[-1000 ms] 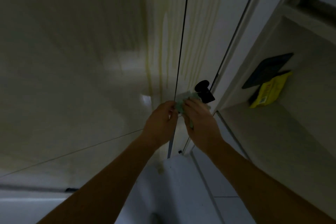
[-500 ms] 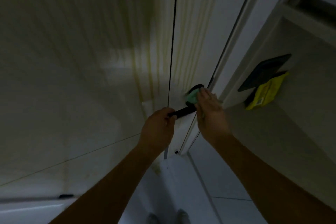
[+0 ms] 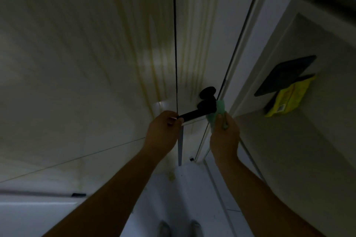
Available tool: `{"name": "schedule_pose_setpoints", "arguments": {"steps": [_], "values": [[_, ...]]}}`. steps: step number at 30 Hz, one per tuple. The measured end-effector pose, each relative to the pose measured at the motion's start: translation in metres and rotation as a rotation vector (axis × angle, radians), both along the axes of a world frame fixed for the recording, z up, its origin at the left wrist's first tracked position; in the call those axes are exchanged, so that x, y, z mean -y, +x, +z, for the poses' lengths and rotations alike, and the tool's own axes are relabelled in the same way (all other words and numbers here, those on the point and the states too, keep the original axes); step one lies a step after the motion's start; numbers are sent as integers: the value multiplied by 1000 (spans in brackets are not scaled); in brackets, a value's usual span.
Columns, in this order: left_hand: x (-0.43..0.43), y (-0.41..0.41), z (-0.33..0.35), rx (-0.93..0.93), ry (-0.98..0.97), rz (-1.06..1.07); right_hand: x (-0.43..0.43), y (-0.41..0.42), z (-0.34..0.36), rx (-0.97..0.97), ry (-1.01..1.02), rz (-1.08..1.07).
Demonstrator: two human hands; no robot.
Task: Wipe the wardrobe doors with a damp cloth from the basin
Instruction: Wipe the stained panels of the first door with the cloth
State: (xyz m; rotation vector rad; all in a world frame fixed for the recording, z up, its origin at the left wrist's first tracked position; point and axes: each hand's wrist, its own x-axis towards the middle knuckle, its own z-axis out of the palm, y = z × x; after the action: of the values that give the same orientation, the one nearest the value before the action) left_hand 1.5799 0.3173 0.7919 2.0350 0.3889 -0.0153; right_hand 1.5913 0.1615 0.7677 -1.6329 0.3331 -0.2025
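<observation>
Handle (image 3: 202, 110): black lever on the pale wardrobe door (image 3: 86, 63). The left hand (image 3: 163, 131) still pinches its free tip. The right hand (image 3: 224, 137), above the handle's base half a second ago, is now lower and right of it, fingers curled round the green cloth (image 3: 218, 111), which touches the base. Right of the handle: shelf (image 3: 289, 150) holding a black flat panel (image 3: 285, 75) over a yellow packet (image 3: 289, 100). The door seam runs past the handle's tip; white floor (image 3: 192, 188) lies below.

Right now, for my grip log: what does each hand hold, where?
Left hand pinches the black handle by its tip; right hand grips the green cloth low down.
</observation>
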Motion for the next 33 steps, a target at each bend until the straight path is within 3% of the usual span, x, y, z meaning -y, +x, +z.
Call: {"name": "schedule_pose_setpoints", "arguments": {"steps": [3, 6, 8, 13, 18, 24, 28, 33], "values": [[2, 1, -2, -83, -159, 128, -26, -6, 17, -169, 293, -81], [1, 2, -5, -206, -311, 229, -53, -24, 18, -288, 355, 21], [0, 2, -5, -233, -354, 251, -54, -28, 17, -327, 387, 65], [-1, 1, -5, -258, -398, 244, -31, 0, 24, -335, 676, -115], [4, 3, -9, -260, -437, 265, -47, -14, 11, -425, 604, 118], [8, -1, -7, -257, -421, 269, -12, 7, 22, -345, 780, -29], [12, -4, 0, -278, -402, 268, -34, -2, 17, -430, 634, 55], [13, -13, 15, -302, -397, 243, -36, -10, 15, -493, 733, 140]]}}
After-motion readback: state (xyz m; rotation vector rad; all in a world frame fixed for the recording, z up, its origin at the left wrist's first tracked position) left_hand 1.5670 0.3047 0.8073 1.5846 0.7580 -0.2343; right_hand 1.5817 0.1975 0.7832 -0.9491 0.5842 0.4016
